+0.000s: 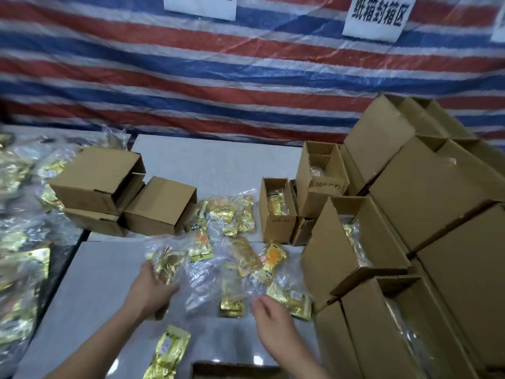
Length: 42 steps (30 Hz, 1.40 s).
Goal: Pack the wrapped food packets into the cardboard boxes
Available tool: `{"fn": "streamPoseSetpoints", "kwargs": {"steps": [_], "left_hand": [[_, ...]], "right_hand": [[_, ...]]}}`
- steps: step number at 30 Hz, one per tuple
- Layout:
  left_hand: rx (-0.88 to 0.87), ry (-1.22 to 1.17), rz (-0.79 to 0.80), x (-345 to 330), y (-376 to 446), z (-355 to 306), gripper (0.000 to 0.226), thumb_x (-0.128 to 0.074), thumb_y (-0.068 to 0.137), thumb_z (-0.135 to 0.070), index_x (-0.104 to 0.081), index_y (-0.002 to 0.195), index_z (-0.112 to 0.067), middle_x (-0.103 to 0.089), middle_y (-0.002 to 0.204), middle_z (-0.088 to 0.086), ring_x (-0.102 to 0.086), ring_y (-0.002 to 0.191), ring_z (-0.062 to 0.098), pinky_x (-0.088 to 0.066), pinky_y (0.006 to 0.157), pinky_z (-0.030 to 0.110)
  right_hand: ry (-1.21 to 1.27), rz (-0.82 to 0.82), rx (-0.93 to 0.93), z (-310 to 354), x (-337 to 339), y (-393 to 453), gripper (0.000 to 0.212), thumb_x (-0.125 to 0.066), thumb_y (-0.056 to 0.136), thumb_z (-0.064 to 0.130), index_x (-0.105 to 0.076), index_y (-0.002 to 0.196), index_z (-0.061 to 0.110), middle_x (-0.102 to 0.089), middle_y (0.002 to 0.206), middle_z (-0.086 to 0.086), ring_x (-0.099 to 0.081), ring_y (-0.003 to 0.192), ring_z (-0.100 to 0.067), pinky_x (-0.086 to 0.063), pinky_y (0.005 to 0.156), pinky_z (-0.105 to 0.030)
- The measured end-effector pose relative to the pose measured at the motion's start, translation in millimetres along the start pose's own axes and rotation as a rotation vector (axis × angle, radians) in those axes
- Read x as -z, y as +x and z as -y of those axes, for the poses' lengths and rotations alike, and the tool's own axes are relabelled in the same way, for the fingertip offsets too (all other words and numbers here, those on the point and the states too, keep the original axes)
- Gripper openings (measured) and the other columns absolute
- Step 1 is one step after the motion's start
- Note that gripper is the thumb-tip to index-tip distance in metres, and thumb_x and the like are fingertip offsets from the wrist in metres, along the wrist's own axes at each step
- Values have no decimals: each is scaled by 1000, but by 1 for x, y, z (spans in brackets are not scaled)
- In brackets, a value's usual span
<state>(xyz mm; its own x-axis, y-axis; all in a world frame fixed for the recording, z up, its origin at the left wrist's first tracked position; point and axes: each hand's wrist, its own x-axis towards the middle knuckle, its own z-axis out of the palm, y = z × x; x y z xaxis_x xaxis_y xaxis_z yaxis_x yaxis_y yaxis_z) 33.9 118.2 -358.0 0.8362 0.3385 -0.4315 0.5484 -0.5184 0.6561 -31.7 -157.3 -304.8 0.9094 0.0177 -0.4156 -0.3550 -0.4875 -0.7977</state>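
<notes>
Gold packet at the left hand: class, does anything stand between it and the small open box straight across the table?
Yes. Other loose packets lie scattered between the gold packet in the left hand and the small open box.

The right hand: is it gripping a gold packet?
No, the right hand hovers open over the clear wrapping, while the left hand holds a gold packet.

— What sort of place is this?
— A makeshift packing station: a red, white and blue striped tarpaulin wall [191, 77] with white paper signs [378, 16], stacked brown cardboard boxes [437, 187], and gold foil food packets [218, 236] strewn over a grey table [218, 160].
</notes>
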Motion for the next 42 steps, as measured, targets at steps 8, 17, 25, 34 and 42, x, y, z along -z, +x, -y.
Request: {"fn": "streamPoseSetpoints", "kwargs": {"steps": [8,17,25,34,42], "left_hand": [[-511,-358,13,72,-118,-151,54,-72,80,-36,-39,107,-69,-66,84,-33,-64,62,-10,-44,42,9],[-834,9,9,83,-198,-237,89,-27,73,-90,-23,152,-49,-11,158,-28,-10,149,6,-19,122,47],[-611,-110,8,57,-180,-135,44,-49,98,-49,-45,140,-35,-55,127,-21,-54,101,-11,-41,83,6],[-442,340,377,-34,-164,35,31,-48,101,-29,-55,127,-15,-60,129,3,-54,119,23,-40,103,32],[-462,121,340,-48,-166,62,54,-52,102,-32,-33,152,-23,-35,151,-12,-35,141,7,-19,112,10]], "right_hand": [[657,274,166,153,8,7,66,-63,75,67,-46,136,48,-54,140,9,-57,123,-14,-50,99,-39],[989,340,324,220,102,-38,42,-61,89,46,-78,106,12,-74,108,-15,-72,100,-28,-62,75,-41],[547,109,371,156,120,-66,37,-59,80,46,-80,92,18,-76,101,-5,-72,93,-18,-54,80,-29],[-259,408,333,42,27,-76,43,-73,83,35,-57,118,54,-62,111,40,-57,101,20,-42,84,-3],[-748,670,180,3,-23,-43,29,-51,67,55,-62,84,35,-66,79,12,-64,77,-7,-48,69,-24]]}}
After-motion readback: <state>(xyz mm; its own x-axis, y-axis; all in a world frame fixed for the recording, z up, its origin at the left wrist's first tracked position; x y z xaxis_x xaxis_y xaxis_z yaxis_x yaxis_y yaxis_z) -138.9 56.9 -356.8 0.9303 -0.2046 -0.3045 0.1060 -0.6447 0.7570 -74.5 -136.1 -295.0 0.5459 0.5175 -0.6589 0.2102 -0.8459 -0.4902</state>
